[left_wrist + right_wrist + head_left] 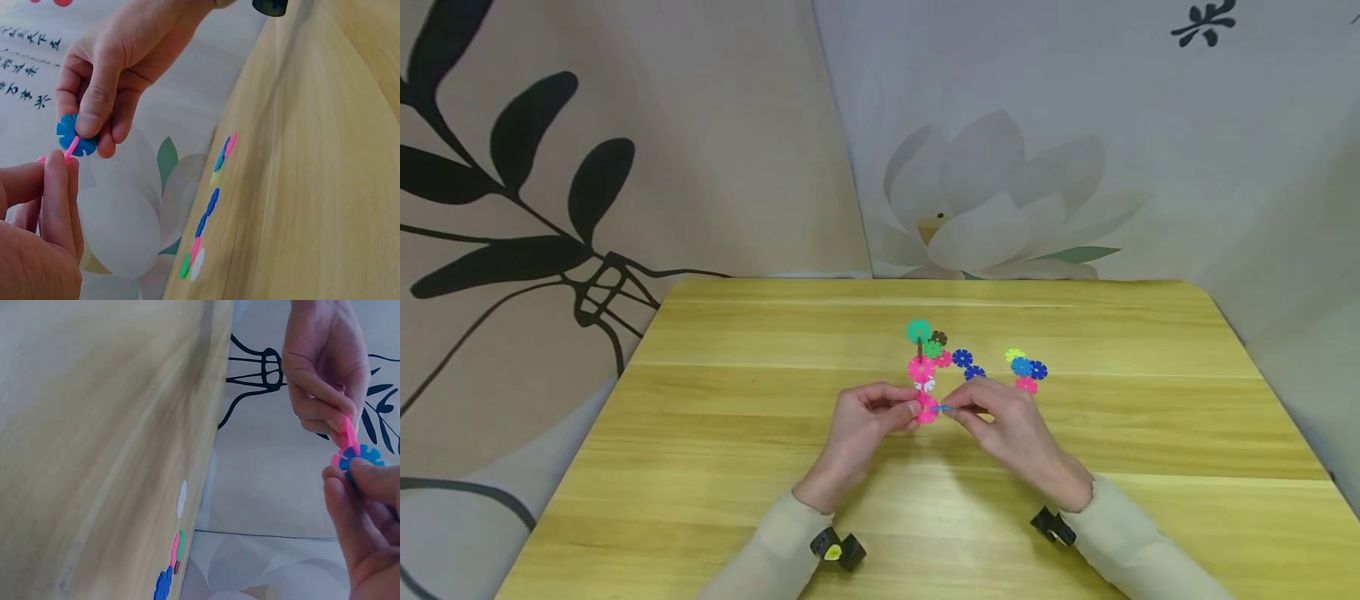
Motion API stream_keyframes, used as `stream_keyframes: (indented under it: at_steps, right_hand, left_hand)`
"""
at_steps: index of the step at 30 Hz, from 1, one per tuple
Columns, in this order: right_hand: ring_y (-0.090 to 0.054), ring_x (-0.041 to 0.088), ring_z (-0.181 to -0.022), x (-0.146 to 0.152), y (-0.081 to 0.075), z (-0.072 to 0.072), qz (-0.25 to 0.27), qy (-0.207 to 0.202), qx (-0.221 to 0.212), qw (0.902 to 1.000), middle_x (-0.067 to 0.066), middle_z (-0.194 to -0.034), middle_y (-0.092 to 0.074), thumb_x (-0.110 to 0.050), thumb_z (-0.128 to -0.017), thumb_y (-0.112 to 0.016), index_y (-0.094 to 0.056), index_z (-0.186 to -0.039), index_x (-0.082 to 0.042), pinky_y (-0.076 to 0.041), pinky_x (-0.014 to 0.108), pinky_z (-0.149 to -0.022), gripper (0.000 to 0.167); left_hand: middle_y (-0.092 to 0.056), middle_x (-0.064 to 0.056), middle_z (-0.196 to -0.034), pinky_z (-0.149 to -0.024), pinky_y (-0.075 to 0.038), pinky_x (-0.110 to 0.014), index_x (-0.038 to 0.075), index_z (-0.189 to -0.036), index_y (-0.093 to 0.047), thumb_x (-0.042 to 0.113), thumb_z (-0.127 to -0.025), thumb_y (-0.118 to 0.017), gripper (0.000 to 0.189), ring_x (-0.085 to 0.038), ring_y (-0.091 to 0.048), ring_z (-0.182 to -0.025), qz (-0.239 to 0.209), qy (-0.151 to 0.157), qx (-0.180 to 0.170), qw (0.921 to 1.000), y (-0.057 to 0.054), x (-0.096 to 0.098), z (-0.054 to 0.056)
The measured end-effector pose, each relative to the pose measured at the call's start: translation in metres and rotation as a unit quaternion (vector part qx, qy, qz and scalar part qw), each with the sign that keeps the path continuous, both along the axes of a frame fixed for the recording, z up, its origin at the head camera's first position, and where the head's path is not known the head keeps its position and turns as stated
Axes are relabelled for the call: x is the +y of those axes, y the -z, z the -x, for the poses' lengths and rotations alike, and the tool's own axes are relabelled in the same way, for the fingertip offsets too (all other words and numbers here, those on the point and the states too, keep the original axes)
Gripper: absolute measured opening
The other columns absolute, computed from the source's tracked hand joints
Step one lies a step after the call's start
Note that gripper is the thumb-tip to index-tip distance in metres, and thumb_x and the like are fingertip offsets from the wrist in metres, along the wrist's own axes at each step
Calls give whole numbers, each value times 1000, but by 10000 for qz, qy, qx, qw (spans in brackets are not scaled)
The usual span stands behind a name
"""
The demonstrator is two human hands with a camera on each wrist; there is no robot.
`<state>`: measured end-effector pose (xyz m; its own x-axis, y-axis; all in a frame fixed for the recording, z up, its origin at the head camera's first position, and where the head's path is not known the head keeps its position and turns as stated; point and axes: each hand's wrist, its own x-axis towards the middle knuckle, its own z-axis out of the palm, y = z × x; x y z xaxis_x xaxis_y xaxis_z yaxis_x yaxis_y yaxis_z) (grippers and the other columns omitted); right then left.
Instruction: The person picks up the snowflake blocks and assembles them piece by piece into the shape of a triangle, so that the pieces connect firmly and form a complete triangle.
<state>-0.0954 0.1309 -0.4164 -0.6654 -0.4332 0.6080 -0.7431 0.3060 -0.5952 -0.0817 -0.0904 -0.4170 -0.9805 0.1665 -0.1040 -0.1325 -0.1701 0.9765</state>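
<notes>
My left hand pinches a pink notched disc between thumb and fingers, over the middle of the table. This disc belongs to a row of joined discs with another pink disc and a teal disc at the far end. From the other side, my right hand grips a blue notched disc by thumb and fingertips. In both wrist views the blue disc crosses the edge of a pink one, roughly at right angles. Fingers partly hide both discs.
On the wooden table, a white disc, a green disc and dark blue discs lie just beyond my hands. Farther right is a small cluster with a yellow disc and a pink disc. A patterned cloth hangs behind.
</notes>
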Motion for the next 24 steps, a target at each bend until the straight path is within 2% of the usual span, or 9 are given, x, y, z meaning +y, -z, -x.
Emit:
stream_keyframes:
  at_steps: [4,10,14,20,24]
  right_hand:
    - [-73,14,-80,-1,1,0,46,58,93,9999,1,-90,-74,18,-77,-81,-76,-94,-7,-58,16,-75,31]
    - [-73,16,-86,1,4,4,89,83,28,9999,2,-95,-75,12,-83,-79,-76,-98,-9,-58,17,-79,26]
    - [-73,17,-86,2,8,5,107,125,153,9997,4,-95,-75,10,-84,-80,-76,-97,-8,-57,17,-80,23]
    - [-73,18,-89,1,12,6,52,202,284,9994,0,-97,-75,14,-78,-82,-76,-96,-9,-56,17,-85,30]
    - [-73,17,-96,1,13,4,-202,275,21,9994,-2,-105,-74,7,-83,-82,-75,-104,-9,-59,27,-86,27]
  left_hand:
    - [-74,-14,-100,-78,-63,-32,-10,-110,-72,-2,-90,-75,21,-16,-71,-80,24,-120,44,9999,1,2,-1]
    - [-71,-13,-106,-85,-61,-32,-10,-118,-66,-2,-92,-72,27,-18,-70,-91,-261,-239,-28,9994,5,8,-3]
    - [-69,-12,-107,-88,-61,-35,-9,-122,-62,-1,-94,-71,31,-20,-70,-94,-371,-147,-116,9991,8,9,-6]
    - [-73,-12,-99,-86,-61,-34,-10,-115,-63,1,-96,-70,22,-19,-73,-89,-423,105,-259,9987,10,6,-6]
    - [-74,-13,-97,-84,-62,-34,-10,-112,-64,1,-96,-70,20,-19,-74,-85,-301,44,-262,9992,10,4,-5]
